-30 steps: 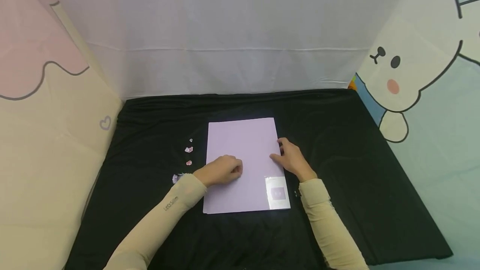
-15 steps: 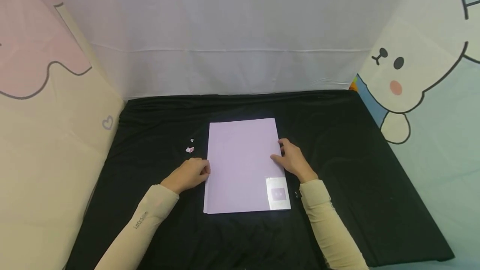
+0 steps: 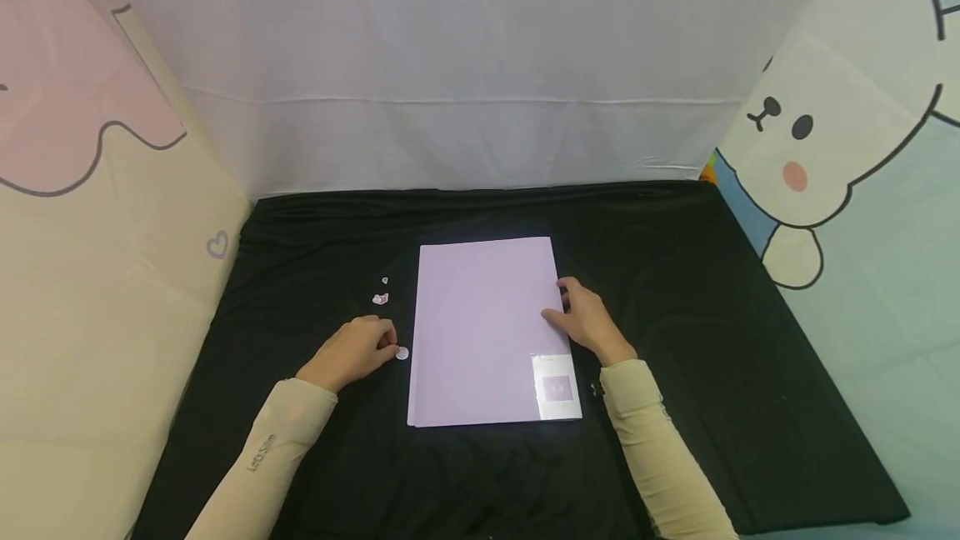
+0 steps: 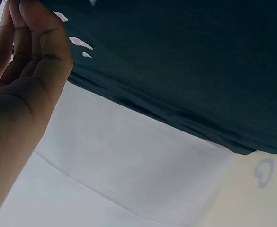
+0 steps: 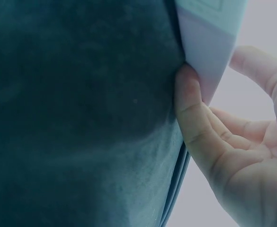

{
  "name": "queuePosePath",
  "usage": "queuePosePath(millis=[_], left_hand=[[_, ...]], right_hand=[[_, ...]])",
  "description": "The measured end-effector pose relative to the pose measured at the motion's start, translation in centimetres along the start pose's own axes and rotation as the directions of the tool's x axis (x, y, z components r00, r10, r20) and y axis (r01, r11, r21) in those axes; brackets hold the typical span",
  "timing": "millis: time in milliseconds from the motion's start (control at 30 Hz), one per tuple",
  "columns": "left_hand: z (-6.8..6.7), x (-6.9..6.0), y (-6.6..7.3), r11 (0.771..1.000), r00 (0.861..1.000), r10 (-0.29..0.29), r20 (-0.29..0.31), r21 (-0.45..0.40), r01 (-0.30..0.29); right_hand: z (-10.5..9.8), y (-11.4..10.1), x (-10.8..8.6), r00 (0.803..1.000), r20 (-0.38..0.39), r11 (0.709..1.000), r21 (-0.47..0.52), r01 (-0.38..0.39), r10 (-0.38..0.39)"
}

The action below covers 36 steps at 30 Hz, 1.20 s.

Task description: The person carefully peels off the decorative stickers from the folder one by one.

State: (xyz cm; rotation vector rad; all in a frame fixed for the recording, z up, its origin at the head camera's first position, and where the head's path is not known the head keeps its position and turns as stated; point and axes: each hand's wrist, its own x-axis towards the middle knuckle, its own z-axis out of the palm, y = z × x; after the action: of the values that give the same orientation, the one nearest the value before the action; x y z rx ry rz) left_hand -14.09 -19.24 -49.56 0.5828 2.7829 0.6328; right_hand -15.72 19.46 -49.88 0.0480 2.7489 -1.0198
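A pale purple folder (image 3: 487,315) lies on black cloth, a clear pocket (image 3: 557,387) at its lower right corner. Just left of it, my left hand (image 3: 352,354) pinches a small round white piece (image 3: 402,352) at its fingertips. The left wrist view shows that hand (image 4: 31,71) with its fingers bent and their tips partly cut off. On the right edge rests my right hand (image 3: 590,323), thumb on top and fingers along the side. In the right wrist view the folder's edge (image 5: 207,56) sits between the thumb and fingers of my right hand (image 5: 242,146).
Beyond the left hand are a small pink-and-white sticker (image 3: 381,299) and a tiny one (image 3: 386,280). A small item (image 3: 596,389) lies by the right sleeve. White cloth (image 3: 480,65) hangs behind, with printed cloth on both sides.
My left hand has moved left from over the folder, past its left edge, and a round white piece now shows at its fingertips. The right hand stays at the folder's edge.
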Motion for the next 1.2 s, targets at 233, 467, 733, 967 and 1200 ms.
queuePosePath(millis=[233,467,733,967,1200], left_hand=[[-1.2,-0.6,-0.8,1.0,0.999,-0.01,-0.034,0.018,0.011],[-1.8,-0.7,-0.6,1.0,0.999,-0.012,-0.035,0.029,0.013],[-1.9,0.2,1.8,0.997,0.996,0.072,-0.052,0.02,-0.072],[-1.1,1.1,4.0,0.992,0.992,0.127,-0.022,0.007,-0.126],[-0.8,1.5,4.8,0.994,0.995,0.102,-0.008,-0.022,-0.103]], right_hand=[[-0.4,-0.3,-0.1,1.0,0.003,1.0,0.008,-0.003,0.003],[-0.8,-0.3,-0.2,1.0,0.014,1.0,0.017,-0.007,0.007],[-1.5,-0.2,0.0,1.0,0.024,0.998,0.058,-0.004,0.003],[-1.6,-0.3,0.1,0.995,0.089,0.984,0.172,-0.051,0.036],[-1.8,-0.1,0.4,0.991,0.135,0.938,0.341,-0.059,0.013]])
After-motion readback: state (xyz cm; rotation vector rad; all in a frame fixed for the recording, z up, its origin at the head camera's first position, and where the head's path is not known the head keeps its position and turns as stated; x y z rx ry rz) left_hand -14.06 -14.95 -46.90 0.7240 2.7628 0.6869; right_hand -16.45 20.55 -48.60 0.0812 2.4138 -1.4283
